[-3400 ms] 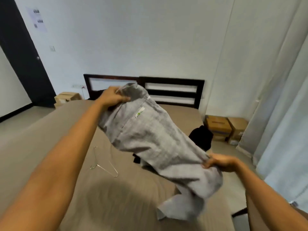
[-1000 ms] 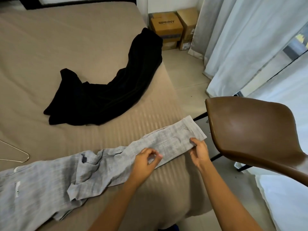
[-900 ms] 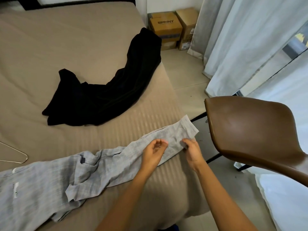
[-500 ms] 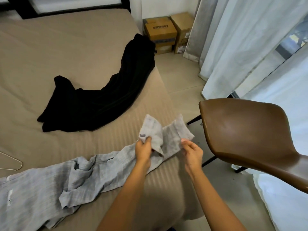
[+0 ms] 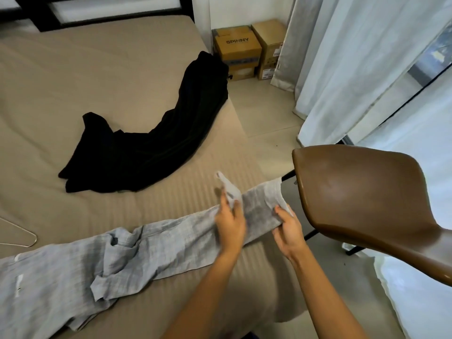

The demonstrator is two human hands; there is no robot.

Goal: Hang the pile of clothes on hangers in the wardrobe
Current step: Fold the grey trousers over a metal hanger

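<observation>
Handling grey trousers (image 5: 159,248) leg end on bed (image 5: 110,74).
Obs: left hand (image 5: 230,225) pinches raised hem flap; right hand (image 5: 289,230) clamps leg edge; black garment (image 5: 146,148) lies well apart.

This is a bedroom in a home. A wide tan bed (image 5: 97,69) has a dark headboard (image 5: 187,7) at its far end. Long pale curtains (image 5: 342,57) hang on the right, with a brown chair (image 5: 362,192) near them. Cardboard boxes (image 5: 237,50) sit in the far corner. Clothes (image 5: 146,155) and a wire hanger (image 5: 29,237) lie on the bed.
</observation>
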